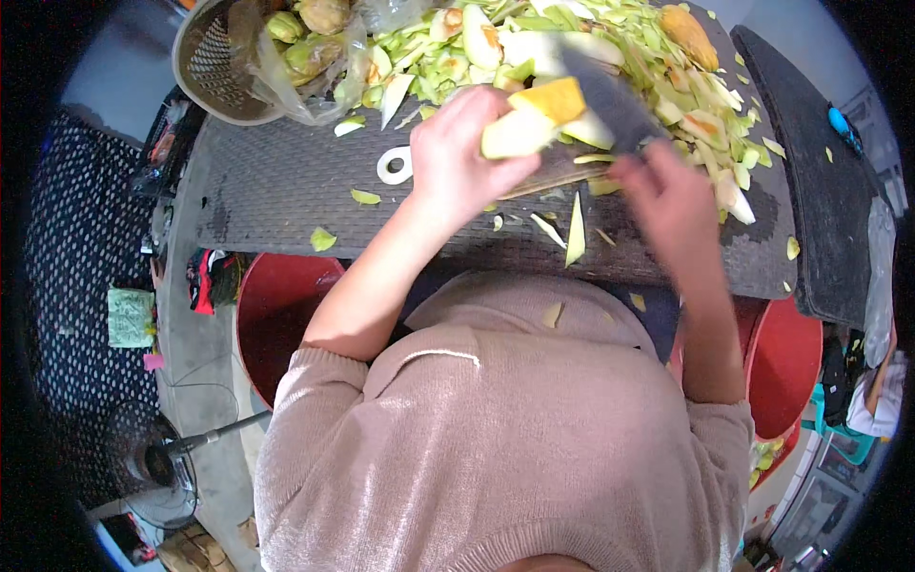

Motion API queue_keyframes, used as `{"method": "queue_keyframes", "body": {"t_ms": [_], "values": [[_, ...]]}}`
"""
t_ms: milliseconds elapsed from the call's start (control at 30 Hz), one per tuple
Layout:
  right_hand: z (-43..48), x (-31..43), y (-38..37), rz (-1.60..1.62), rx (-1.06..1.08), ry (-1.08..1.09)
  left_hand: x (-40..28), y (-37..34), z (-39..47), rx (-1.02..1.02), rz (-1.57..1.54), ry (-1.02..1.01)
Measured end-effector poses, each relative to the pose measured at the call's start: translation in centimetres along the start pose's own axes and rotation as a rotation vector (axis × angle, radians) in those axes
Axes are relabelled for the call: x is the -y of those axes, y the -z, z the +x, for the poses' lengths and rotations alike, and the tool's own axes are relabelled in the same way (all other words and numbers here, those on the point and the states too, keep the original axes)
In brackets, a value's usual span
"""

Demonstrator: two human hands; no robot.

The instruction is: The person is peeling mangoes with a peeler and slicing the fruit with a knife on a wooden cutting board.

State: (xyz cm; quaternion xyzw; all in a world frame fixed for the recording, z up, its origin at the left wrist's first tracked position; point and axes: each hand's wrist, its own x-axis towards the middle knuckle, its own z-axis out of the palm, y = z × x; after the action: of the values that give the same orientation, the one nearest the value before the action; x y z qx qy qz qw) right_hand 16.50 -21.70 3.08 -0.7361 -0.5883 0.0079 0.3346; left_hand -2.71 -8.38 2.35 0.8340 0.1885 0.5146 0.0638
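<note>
My left hand (465, 154) holds a partly peeled piece of fruit (520, 132), pale with a yellow-orange patch of skin. To its right, my right hand (668, 200) grips a dark, broad-bladed knife (607, 100), blurred, with its blade slanting up and left beside the fruit. Under both hands lies the edge of a cutting board (554, 179). Green and pale peelings (422, 61) are heaped behind the hands, among them cut pale pieces (480, 36) and a yellow fruit (688, 36). The white ring-shaped end of a handle (394, 166) shows left of my left hand.
A plastic basket (214, 79) with green fruits (307, 53) in a clear bag stands at the table's back left. Loose peel scraps dot the dark woven-textured tabletop (300, 179). Red tubs (275, 314) flank me below the table edge. A fan (154, 465) stands lower left.
</note>
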Motion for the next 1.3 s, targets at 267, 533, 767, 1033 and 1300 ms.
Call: {"method": "queue_keyframes", "body": {"t_ms": [267, 533, 767, 1033, 1300], "values": [[3.7, -11.6, 2.9, 0.143, -0.153, -0.363, 1.6, -0.7, 0.2, -0.004, -0.065, 0.164], [-2.3, -2.0, 0.5, 0.021, -0.088, -0.147, 4.7, -0.9, 0.6, -0.231, -1.153, 1.129], [-3.6, -4.5, -2.6, -0.250, 0.039, -0.027, 5.8, 0.3, -0.8, -0.290, -1.215, 1.128], [1.1, -13.4, 0.3, -0.263, -0.391, -0.185, 4.9, 0.3, -0.3, -0.452, -1.178, 1.227], [-2.4, -3.6, 0.5, 0.770, 0.105, -0.052, 5.0, -0.5, -1.3, -0.256, -1.228, 1.246]]}}
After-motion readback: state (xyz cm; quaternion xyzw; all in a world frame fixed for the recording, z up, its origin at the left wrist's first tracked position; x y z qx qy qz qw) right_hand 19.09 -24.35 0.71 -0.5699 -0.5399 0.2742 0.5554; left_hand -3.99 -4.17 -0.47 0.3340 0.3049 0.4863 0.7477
